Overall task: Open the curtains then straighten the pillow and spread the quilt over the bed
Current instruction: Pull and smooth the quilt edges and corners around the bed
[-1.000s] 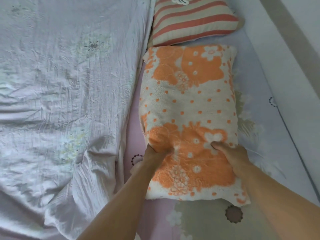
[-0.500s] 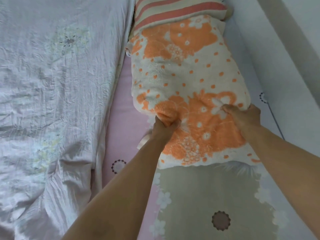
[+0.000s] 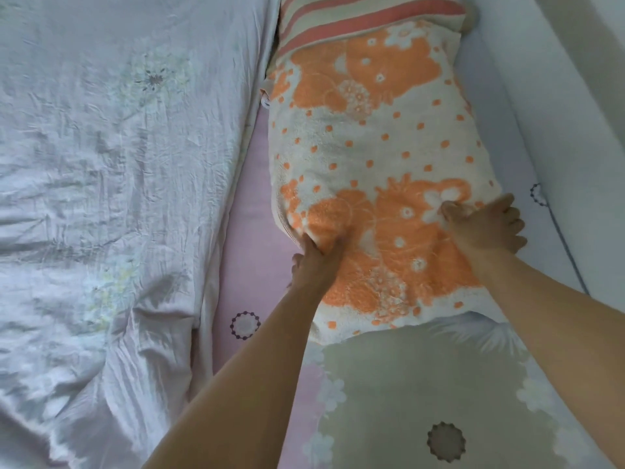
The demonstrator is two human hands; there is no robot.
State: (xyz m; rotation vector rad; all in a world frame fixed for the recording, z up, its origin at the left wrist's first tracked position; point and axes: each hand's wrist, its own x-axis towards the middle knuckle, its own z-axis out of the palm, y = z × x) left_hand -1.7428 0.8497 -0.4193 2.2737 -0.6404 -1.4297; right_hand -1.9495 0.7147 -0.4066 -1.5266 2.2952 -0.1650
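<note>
We're in a home bedroom: a bed with a pink flowered sheet point(image 3: 250, 231), a crumpled pale quilt point(image 3: 101, 198), an orange flowered pillow point(image 3: 372, 147) and a striped pillow point(image 3: 355, 15) by the wall.

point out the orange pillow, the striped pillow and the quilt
orange pillow point(image 3: 368, 143): head view, on its dotted white middle
striped pillow point(image 3: 365, 15): head view, on a stripe near the top edge
quilt point(image 3: 111, 184): head view, on its wrinkled white surface at left
</note>
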